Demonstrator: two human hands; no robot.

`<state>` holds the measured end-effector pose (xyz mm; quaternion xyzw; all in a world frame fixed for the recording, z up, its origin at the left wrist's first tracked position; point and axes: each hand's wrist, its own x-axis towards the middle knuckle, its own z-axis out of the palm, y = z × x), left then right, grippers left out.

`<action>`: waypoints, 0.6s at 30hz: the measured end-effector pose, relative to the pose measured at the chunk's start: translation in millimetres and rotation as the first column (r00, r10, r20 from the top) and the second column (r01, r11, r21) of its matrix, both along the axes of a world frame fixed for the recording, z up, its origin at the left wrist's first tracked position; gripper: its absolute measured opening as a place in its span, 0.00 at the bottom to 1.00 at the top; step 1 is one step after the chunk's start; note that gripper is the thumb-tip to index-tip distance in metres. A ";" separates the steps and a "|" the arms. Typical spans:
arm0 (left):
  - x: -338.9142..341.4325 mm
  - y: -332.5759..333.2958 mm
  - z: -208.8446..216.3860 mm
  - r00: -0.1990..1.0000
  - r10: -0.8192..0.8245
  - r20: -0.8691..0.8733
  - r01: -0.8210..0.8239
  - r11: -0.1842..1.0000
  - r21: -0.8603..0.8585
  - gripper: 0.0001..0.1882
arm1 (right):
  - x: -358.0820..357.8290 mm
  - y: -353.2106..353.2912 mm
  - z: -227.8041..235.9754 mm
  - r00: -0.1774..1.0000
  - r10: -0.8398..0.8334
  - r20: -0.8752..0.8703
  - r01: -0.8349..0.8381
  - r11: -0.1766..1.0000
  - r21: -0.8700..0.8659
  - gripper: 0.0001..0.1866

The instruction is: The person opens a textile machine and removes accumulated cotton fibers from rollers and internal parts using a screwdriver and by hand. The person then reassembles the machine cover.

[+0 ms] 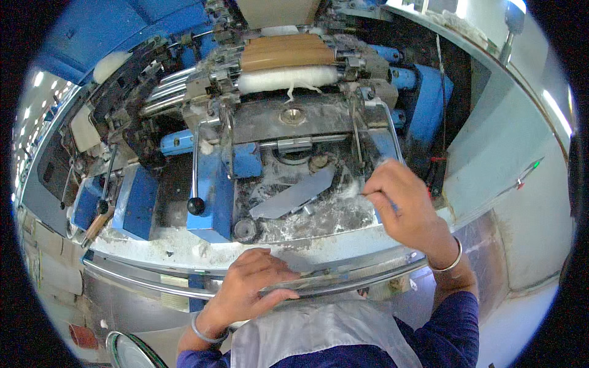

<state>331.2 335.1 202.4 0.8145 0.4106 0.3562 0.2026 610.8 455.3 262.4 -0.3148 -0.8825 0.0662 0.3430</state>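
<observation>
My right hand point(400, 199) is closed in a pinch over the right side of the machine's open well. A small dark tip shows at its fingertips, beside a blurred white wisp of fibre point(350, 190); what exactly it grips is unclear. My left hand point(254, 287) lies with fingers stretched at the front edge, by the clear guard and its curved metal rail point(362, 279). Between the hands, a grey metal plate point(294, 195) slants across the lint-covered well floor point(334, 216). Behind it, white fibre point(288, 80) wraps a roller below a brown roller point(287, 51).
A black-knobbed lever point(196, 206) stands at the blue block left of the well, near a round dark knob point(246, 230). Blue machine parts point(431, 104) and a red-and-black handled tool point(437, 175) are at right. A round metal can point(132, 351) sits lower left.
</observation>
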 end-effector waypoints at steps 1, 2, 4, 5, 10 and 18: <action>-2.8 -1.5 -2.4 1.000 0.003 0.002 -0.003 1.000 -0.012 0.15 | -0.6 4.1 8.3 0.997 0.022 -0.073 -0.025 0.999 -0.044 0.03; -7.2 -3.8 -4.1 0.999 -0.006 0.044 0.007 1.000 -0.017 0.16 | -1.3 7.5 16.3 0.993 0.001 -0.116 -0.014 0.993 -0.115 0.03; -15.3 -8.5 -7.0 0.994 0.048 0.099 -0.047 0.999 -0.020 0.16 | -9.8 16.8 27.8 0.982 -0.005 -0.189 -0.036 0.976 -0.215 0.03; -18.4 -10.5 -8.0 0.989 0.075 0.127 -0.073 0.997 -0.026 0.16 | -14.1 20.2 32.9 0.996 -0.012 -0.090 -0.012 0.965 -0.261 0.04; -14.5 -2.9 -10.7 0.764 0.259 0.591 -0.168 0.964 -0.205 0.31 | -53.5 18.3 37.4 0.966 0.206 0.155 -0.191 0.976 -0.102 0.06; 1.2 57.3 14.3 0.515 0.238 0.823 -0.017 0.963 -0.268 0.49 | -94.7 15.8 39.2 0.917 0.388 0.091 -0.392 0.919 0.034 0.07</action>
